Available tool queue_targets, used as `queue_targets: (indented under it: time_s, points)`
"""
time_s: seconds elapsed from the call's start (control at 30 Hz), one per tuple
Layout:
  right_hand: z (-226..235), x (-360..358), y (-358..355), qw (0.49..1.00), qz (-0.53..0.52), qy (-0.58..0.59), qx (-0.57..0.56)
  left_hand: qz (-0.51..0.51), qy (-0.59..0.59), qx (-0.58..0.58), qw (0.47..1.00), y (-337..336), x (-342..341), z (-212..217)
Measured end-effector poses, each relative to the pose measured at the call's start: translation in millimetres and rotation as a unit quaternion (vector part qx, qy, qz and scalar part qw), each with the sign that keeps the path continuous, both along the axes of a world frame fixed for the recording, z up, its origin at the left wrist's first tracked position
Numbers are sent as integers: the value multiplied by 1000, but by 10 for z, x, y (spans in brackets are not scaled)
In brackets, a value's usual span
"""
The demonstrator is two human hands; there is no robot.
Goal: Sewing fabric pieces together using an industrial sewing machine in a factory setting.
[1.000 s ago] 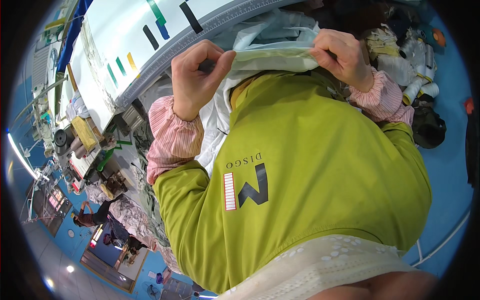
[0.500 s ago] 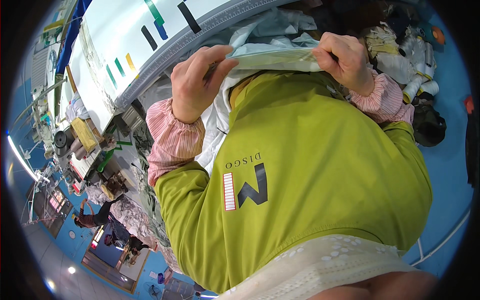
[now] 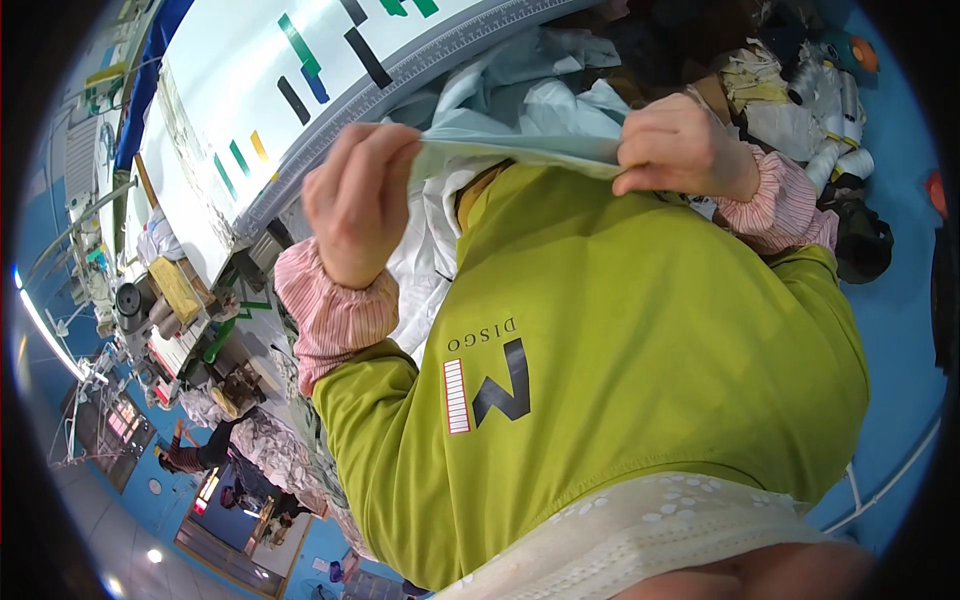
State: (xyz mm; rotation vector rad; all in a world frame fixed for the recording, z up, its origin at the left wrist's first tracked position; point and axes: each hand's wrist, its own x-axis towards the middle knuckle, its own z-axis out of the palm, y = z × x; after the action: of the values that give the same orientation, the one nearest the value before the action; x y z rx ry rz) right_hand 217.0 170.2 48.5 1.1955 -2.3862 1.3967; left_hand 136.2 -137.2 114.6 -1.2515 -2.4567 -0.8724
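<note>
I see 2 hands raised in front of the chest, both gripping one strip of pale blue cloth (image 3: 520, 152) that runs level between them. My left hand (image 3: 357, 200) has its fingers folded together over the cloth's left end, pinching it against the thumb. My right hand (image 3: 680, 145) is clamped on the right end, knuckles up, fingers curled down over the edge. The cloth looks taut between the 2 grips, and it sits just above the collar of the lime-green shirt (image 3: 620, 370), which fills the middle of the view. Pink striped cuffs (image 3: 335, 315) cover both wrists.

Behind the cloth, more pale blue and white fabric (image 3: 530, 90) lies heaped against the edge of a long white worktop (image 3: 240, 80) that bears short coloured bars in green, blue, black and yellow, with a grey ruled strip along its near rim. To the right of my right hand, white thread cones (image 3: 825, 95) stand near a black bag (image 3: 865, 240) on the blue floor (image 3: 900, 330). At the far left there is a cluttered stand with a yellow block (image 3: 175, 290) on it, and lower down another person (image 3: 195, 455) bends over a patterned pile of cloth, well apart from me.
</note>
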Motion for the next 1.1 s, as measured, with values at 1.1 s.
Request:
queue_targets:
  time_s: [1.1]
  points:
    - [-288, -88, 732, 913, -393, 41, -97, 181, -34, -53, 981, -343, -960, 332]
